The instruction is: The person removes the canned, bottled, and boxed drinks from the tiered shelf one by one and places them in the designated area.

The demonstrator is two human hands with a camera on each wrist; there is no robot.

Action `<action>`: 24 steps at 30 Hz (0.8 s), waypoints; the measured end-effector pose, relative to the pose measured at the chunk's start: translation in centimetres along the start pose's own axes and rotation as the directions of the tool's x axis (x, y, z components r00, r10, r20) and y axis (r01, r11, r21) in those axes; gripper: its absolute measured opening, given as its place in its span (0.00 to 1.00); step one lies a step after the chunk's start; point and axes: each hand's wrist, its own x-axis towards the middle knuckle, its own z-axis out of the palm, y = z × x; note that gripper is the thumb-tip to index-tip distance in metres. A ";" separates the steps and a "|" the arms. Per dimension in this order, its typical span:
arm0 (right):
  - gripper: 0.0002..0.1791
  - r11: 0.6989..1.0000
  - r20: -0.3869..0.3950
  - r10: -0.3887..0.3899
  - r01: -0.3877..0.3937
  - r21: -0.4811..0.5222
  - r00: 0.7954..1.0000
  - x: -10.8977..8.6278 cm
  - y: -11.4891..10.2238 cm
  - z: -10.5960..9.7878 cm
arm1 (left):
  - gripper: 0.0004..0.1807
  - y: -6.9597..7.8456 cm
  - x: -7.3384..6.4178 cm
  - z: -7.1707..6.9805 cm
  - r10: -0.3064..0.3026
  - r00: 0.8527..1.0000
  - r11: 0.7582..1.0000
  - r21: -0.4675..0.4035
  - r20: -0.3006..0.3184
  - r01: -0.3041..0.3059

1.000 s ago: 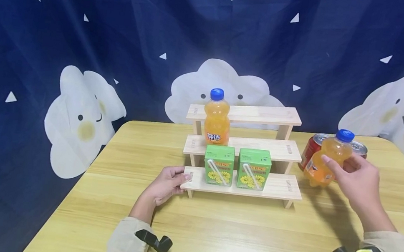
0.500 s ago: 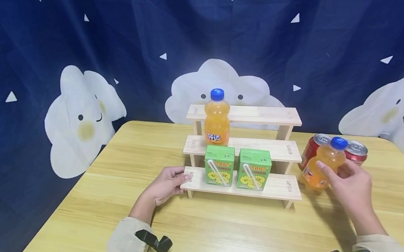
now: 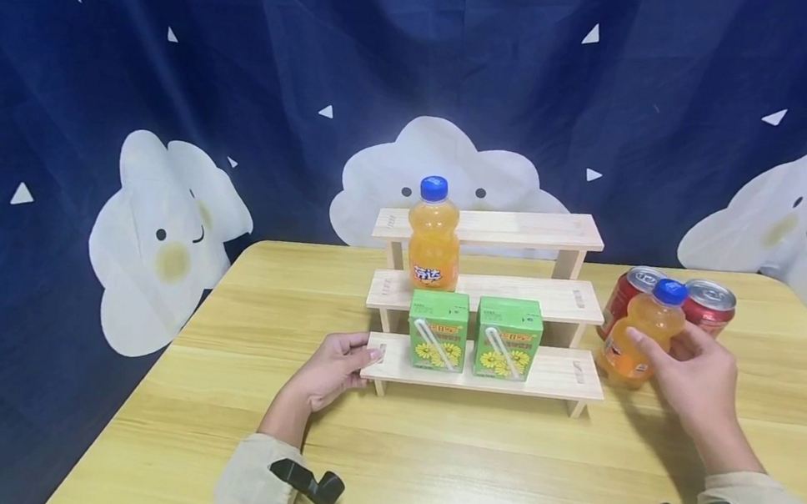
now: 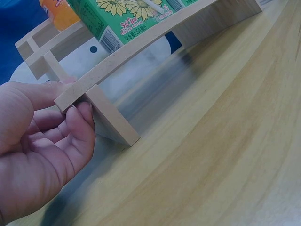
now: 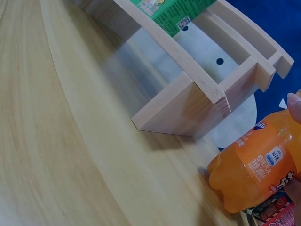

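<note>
A three-tier wooden display rack stands on the table. My left hand pinches the left end of its lowest board, thumb on top and fingers curled below. Two green drink cartons with straws, a left carton and a right carton, stand upright on that board. An orange soda bottle with a blue cap stands on the middle tier, at the left. Right of the rack, my right hand holds a second orange soda bottle between thumb and fingers, slightly tilted, its base at or barely above the tabletop.
Two red drink cans, a left can and a right can, stand behind the held bottle, partly hidden by it. A dark blue curtain with cloud prints hangs behind the wooden table.
My right hand has lowered the held bottle and shifted it slightly left, beside the rack's right end, and more of the right can shows. My left hand has stayed on the rack.
</note>
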 end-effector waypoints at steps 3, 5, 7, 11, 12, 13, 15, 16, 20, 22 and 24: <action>0.42 1.000 -0.007 0.012 -0.012 0.003 1.000 -0.1 -0.1 0.2 | 0.24 0.0 0.0 0.0 -0.001 1.000 1.000 0.003 -0.003 0.001; 0.43 1.000 -0.007 0.029 -0.029 -0.004 1.000 -0.1 -0.1 0.3 | 0.24 0.0 0.1 0.0 0.000 1.000 1.000 0.006 -0.004 0.000; 0.44 0.999 -0.003 0.046 -0.046 -0.005 0.999 -0.1 -0.1 0.4 | 0.24 0.0 0.1 0.0 0.001 1.000 1.000 0.011 -0.004 -0.001; 0.43 0.999 -0.009 0.052 -0.052 0.014 0.999 -0.3 0.1 0.6 | 0.24 -0.1 0.1 0.0 0.002 1.000 1.000 0.012 -0.003 -0.002; 0.43 0.998 -0.013 0.052 -0.052 0.020 0.999 -0.3 0.2 0.7 | 0.24 -0.1 0.1 0.0 0.003 1.000 1.000 0.013 -0.001 -0.003; 0.43 0.998 -0.017 0.052 -0.052 0.024 0.998 -0.4 0.2 0.7 | 0.24 -0.1 0.1 0.0 0.004 1.000 1.000 0.014 0.000 -0.004; 0.43 0.998 -0.022 0.059 -0.058 0.032 0.998 -0.4 0.2 0.9 | 0.24 -0.1 0.1 0.0 0.004 1.000 1.000 0.014 -0.001 -0.004; 0.43 0.997 -0.021 0.065 -0.064 0.031 0.998 -0.4 0.2 0.9 | 0.24 -0.1 0.1 0.0 0.003 1.000 1.000 0.015 -0.003 -0.003; 0.44 0.996 -0.014 0.085 -0.084 0.035 0.996 -0.4 0.2 1.0 | 0.25 -0.1 0.1 0.0 0.010 1.000 1.000 0.015 -0.002 -0.010; 0.44 0.996 -0.012 0.087 -0.086 0.036 0.996 -0.4 0.1 1.0 | 0.25 -0.1 0.1 0.0 0.012 1.000 1.000 0.010 0.000 -0.012; 0.43 0.996 -0.013 0.083 -0.082 0.037 0.996 -0.4 0.1 1.0 | 0.25 -0.1 0.1 0.0 0.014 1.000 1.000 0.006 0.002 -0.014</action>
